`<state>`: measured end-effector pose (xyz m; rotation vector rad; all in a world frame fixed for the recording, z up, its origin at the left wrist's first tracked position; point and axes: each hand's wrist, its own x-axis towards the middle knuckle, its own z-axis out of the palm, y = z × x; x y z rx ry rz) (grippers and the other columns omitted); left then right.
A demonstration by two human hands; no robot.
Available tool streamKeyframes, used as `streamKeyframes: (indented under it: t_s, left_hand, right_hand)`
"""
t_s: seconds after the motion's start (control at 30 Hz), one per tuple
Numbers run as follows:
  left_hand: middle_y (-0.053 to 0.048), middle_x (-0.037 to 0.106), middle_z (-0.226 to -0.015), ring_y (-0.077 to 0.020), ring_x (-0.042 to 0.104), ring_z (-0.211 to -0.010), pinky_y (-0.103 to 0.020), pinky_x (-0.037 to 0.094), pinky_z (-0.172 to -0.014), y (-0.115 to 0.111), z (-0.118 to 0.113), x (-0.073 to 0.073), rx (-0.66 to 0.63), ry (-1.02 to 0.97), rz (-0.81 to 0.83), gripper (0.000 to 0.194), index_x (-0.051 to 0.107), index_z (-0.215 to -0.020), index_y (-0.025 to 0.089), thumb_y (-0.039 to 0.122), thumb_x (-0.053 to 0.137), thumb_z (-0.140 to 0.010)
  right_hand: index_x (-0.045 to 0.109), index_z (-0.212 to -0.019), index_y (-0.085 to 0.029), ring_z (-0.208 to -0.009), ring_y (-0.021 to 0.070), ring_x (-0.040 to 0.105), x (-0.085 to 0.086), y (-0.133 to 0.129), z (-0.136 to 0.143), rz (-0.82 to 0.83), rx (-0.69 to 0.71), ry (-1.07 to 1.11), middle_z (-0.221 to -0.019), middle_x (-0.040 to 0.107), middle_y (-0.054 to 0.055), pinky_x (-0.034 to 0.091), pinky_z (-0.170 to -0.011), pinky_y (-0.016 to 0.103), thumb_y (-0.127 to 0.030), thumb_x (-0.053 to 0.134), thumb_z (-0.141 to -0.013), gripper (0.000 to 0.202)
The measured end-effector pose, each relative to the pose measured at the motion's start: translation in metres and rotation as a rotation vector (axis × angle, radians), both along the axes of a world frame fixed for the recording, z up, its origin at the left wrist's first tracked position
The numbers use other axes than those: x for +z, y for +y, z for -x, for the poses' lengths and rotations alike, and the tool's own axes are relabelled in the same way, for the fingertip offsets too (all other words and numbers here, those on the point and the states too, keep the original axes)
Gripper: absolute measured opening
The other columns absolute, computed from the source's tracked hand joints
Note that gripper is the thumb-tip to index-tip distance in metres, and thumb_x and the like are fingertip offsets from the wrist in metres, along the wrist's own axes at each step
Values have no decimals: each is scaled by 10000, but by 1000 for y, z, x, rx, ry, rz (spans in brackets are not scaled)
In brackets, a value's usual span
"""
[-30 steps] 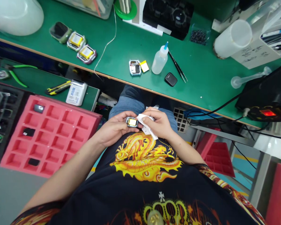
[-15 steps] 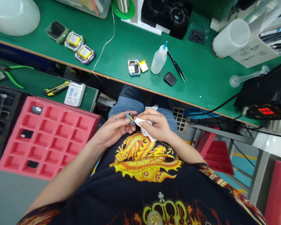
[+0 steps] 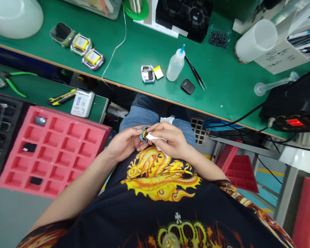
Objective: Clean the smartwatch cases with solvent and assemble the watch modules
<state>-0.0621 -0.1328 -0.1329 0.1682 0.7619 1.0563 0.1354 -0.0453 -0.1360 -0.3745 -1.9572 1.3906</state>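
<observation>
Above my lap, my left hand (image 3: 126, 142) grips a small blue device (image 3: 144, 133) with a yellow and black part in it. My right hand (image 3: 172, 139) pinches a white cloth (image 3: 155, 137), whose tip touches or nearly touches the device. On the green bench above, an open light-blue watch case (image 3: 147, 74) lies beside a yellow battery (image 3: 158, 72). To their right are a clear bottle with a blue tip (image 3: 175, 65), a black square piece (image 3: 187, 86) and black tweezers (image 3: 195, 73).
Three watch cases (image 3: 81, 44) sit at the bench's upper left. A pink foam tray (image 3: 51, 151) stands at left, near a yellow cutter (image 3: 62, 97) and a white box (image 3: 82, 102). A black unit (image 3: 291, 106) with cables is at right.
My left hand has turned the blue device more upright. My right hand has shifted slightly left with the cloth, and less of the cloth shows below its fingers.
</observation>
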Motion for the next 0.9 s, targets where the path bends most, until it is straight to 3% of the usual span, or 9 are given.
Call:
streamKeyframes:
  t_s: [0.37,0.67,0.8,0.9]
  left_hand:
    - [-63,690,-837,-113,563,-622,-212,438,-539,-2,-2,5,-71,147,19,275,796,-1145,119,245,774,-903]
    - [-103,722,-876,-110,539,-612,-220,428,-542,1,-3,8,-187,197,-13,234,811,-1052,103,256,738,-891]
    - [-88,713,-825,-108,511,-576,-221,392,-514,3,-3,9,-182,199,2,286,811,-1087,110,260,716,-863]
    - [-113,733,-858,-119,522,-571,-235,392,-500,5,-4,10,-174,197,1,316,811,-1089,98,274,693,-855]
  right_hand:
    - [788,-1068,-209,-953,168,739,5,3,-4,-29,4,-108,-993,742,62,631,-878,345,-224,672,-1044,119]
    - [810,-1043,-188,-888,154,737,3,10,-7,135,-9,-66,-983,732,63,611,-819,320,-359,674,-1060,219]
    - [805,-1001,-178,-805,142,707,0,12,-7,216,11,-69,-943,717,57,592,-741,305,-459,690,-1045,307]
    - [800,-1003,-173,-783,138,698,1,11,-7,234,-24,-35,-936,704,56,583,-711,298,-438,695,-1045,288]
